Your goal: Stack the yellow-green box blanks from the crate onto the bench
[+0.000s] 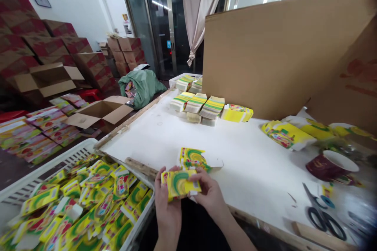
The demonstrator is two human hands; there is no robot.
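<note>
**Small yellow carton (178, 184) being held in two hands at the near edge of a white table (141, 137)**

The person's left hand (168, 208) is gripping the carton at its left end, with the thumb lying along the near side. The right hand (210, 192) is closing on the other end, its fingers pressing on the printed face and the end beside a little white flap. The carton is tilting slightly, its green-banded face showing upward.

Just beyond the fingers, flat yellow packaging (193, 159) is lying on the tabletop, a white flap sticking out to the right. A wooden strip (141, 167) is lying to the left of the hands, by the corner of a white plastic basket (85, 149), which is holding a loose heap of yellow cartons (97, 204).

Farther back, stacks of flat cartons (196, 103) are sitting in a row, a yellow bundle (237, 113) lying beside them. A large cardboard sheet (273, 55) is standing behind. On the right, more yellow bundles (290, 135) are resting near a dark red mug (321, 168), and black-handled scissors (322, 219) are lying near a wooden block (321, 236). On the floor to the left, an open cardboard box (103, 111) is standing near a green sack (145, 86).
</note>
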